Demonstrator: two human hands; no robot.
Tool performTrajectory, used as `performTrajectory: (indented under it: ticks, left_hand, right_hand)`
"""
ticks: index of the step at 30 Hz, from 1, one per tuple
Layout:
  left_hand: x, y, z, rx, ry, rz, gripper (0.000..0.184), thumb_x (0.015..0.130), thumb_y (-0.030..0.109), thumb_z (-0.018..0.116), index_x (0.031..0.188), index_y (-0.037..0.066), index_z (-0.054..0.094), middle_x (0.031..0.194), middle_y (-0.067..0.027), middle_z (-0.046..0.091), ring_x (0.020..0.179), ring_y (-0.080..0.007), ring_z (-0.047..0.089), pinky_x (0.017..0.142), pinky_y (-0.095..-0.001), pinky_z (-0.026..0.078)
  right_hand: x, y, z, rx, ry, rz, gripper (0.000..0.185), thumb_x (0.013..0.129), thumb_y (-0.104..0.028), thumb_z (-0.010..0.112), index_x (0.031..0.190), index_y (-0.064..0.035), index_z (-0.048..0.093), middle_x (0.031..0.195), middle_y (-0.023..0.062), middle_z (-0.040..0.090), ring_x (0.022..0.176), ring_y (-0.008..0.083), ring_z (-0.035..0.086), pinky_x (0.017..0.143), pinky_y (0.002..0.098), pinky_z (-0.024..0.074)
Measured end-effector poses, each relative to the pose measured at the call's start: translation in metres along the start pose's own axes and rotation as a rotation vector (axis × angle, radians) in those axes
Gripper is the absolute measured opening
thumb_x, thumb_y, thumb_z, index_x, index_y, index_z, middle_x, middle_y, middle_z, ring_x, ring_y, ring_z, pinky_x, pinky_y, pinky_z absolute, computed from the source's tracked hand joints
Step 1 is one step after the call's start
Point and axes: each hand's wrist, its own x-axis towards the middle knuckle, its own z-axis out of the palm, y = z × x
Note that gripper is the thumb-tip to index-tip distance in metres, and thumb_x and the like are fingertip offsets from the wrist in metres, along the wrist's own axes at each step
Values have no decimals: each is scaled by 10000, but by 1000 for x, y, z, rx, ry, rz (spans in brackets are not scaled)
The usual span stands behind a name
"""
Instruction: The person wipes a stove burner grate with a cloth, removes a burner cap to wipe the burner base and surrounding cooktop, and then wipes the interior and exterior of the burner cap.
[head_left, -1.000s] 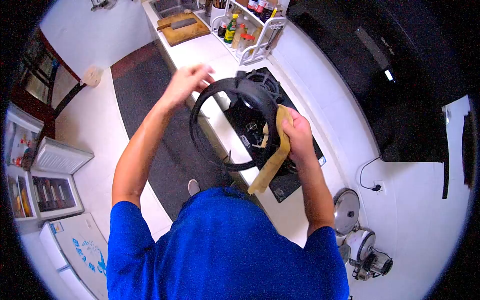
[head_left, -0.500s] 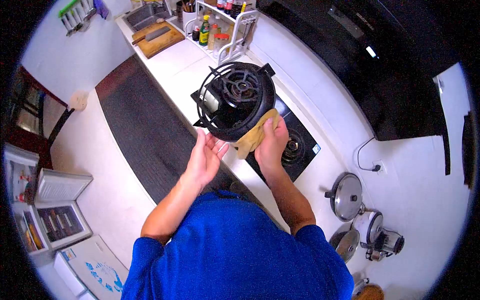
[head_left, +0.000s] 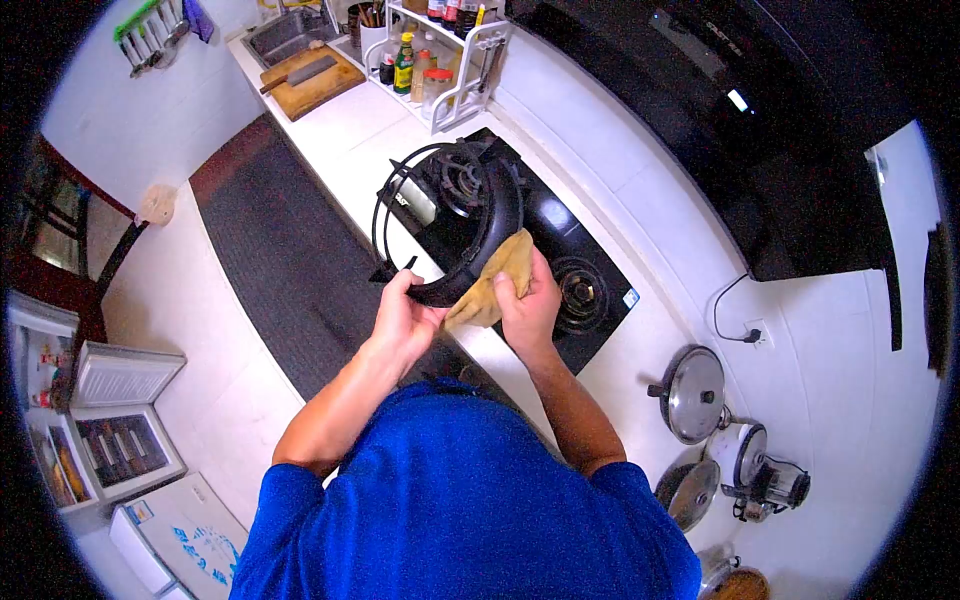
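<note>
A black ring-shaped stove rack [head_left: 507,195] is held tilted above the near part of the black gas stove [head_left: 550,215]. My left hand [head_left: 403,318] is closed on the ring's lower left edge, thumb on top. My right hand [head_left: 530,303] pinches a yellow-brown cloth [head_left: 495,284] against the ring's lower right side. The cloth's lower corner reaches to the fingers of my left hand. Behind the ring, one burner with its grate [head_left: 462,180] shows partly; the other burner [head_left: 580,294] lies uncovered to the right.
A cutting board [head_left: 335,88] with a cleaver [head_left: 311,70] lies by the sink [head_left: 290,38]. A white rack [head_left: 445,112] holds bottles and jars. Pot lids [head_left: 693,394] and a cooker [head_left: 735,452] stand at right. The range hood [head_left: 690,130] hangs beyond the stove.
My left hand has gone from open beside the ring to gripping its lower edge. The ring has tilted and shifted slightly down and left, and the cloth has moved with my right hand.
</note>
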Motion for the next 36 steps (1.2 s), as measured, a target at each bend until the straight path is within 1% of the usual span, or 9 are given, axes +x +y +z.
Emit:
performTrajectory:
  ticks: [3,8,10,15,18,22,24,26,36]
  left_hand:
    - [-10,0,5,67,-2,121,332,836,106,509,1148,-6,523,1155,-212,633,1085,-357,637,984,-511,525]
    - [-42,-4,10,263,176,353,80,897,157,542,964,121,518,834,-35,599,690,-195,637,517,-333,554]
    - [-44,-8,2,266,166,347,79,900,163,549,966,141,512,823,-22,593,687,-193,636,497,-324,537]
    - [-40,2,-38,370,64,327,115,888,128,575,970,168,505,810,2,570,670,-172,621,442,-307,484]
    - [-38,7,-30,309,135,403,158,853,50,548,981,121,487,769,-25,548,635,-174,577,529,-323,507]
    - [-19,18,-37,84,276,388,129,804,-15,525,877,64,455,772,-80,493,689,-224,528,754,-456,537]
    - [-11,20,-33,39,291,377,100,797,-7,524,765,63,459,791,-90,489,743,-232,518,784,-440,511]
    - [-6,21,-30,-69,261,220,170,788,-4,542,926,1,443,871,-111,490,772,-256,560,881,-496,561]
    - [-32,-1,-46,135,201,213,184,821,33,554,975,66,458,872,-93,545,851,-260,609,799,-486,551]
  right_hand:
    - [0,-10,0,-24,111,30,373,884,-66,643,1240,34,595,1062,114,706,956,189,676,890,335,526]
    - [34,0,-14,99,200,153,254,889,-90,645,1110,37,657,945,78,711,840,151,671,768,302,535]
    - [51,4,-24,420,84,367,205,882,-78,644,1052,35,663,908,48,685,786,132,653,700,283,526]
    - [57,11,-26,510,-22,515,178,882,-80,630,1029,21,646,904,54,666,758,158,649,691,313,537]
    - [50,16,-20,594,-66,658,187,888,-91,620,1040,16,641,889,66,668,759,174,656,706,327,543]
    - [27,35,11,565,52,459,234,965,-110,514,1180,-18,500,985,135,629,832,250,664,754,399,583]
    - [4,37,22,515,61,322,286,946,-29,510,1227,-13,462,1114,122,593,987,206,619,885,360,531]
    - [-27,27,34,210,27,254,360,917,24,541,1262,-10,443,1168,86,564,1092,143,550,979,308,451]
    - [-21,23,11,337,396,224,190,896,-114,616,1017,33,612,919,66,672,826,130,630,756,302,510]
